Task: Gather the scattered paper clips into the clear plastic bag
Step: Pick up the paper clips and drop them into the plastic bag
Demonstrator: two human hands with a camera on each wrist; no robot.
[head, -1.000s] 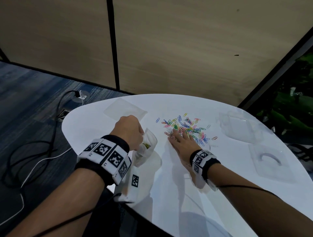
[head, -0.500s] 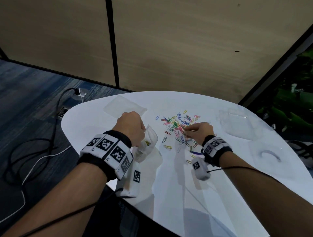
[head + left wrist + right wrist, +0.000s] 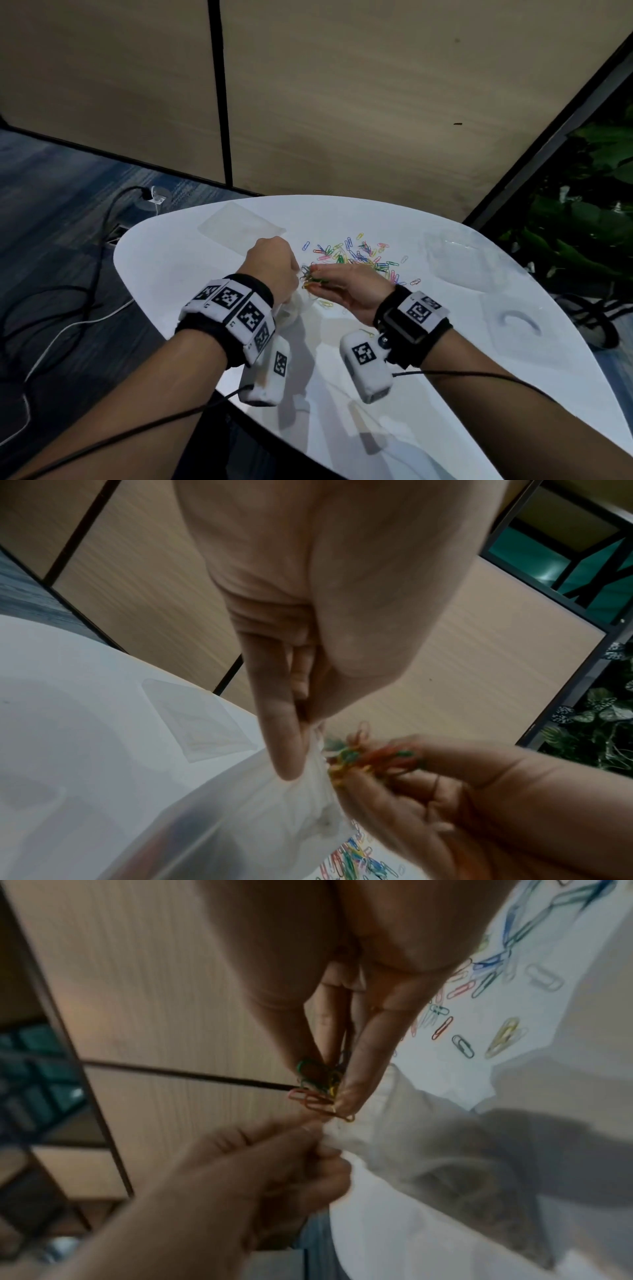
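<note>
Colourful paper clips (image 3: 363, 255) lie scattered on the white table (image 3: 428, 359). My left hand (image 3: 274, 267) pinches the rim of the clear plastic bag (image 3: 294, 310) and holds it up off the table. In the left wrist view the bag (image 3: 246, 813) hangs below the pinching fingers (image 3: 284, 737). My right hand (image 3: 346, 287) grips a bunch of clips (image 3: 313, 277) right at the bag's mouth. The right wrist view shows that bunch (image 3: 318, 1088) pinched between fingertips just above the bag (image 3: 428, 1164). A few clips (image 3: 325, 304) lie under the right hand.
A flat clear bag (image 3: 239, 224) lies at the table's far left. Two clear plastic trays (image 3: 459, 260) (image 3: 513, 322) sit on the right. Cables (image 3: 68, 291) run over the carpet on the left. A wood panel wall stands behind the table, with plants (image 3: 589, 212) at right.
My right hand swept over the pile, closed on a bunch of clips and carried it left to the bag's mouth. The left hand kept holding the bag.
</note>
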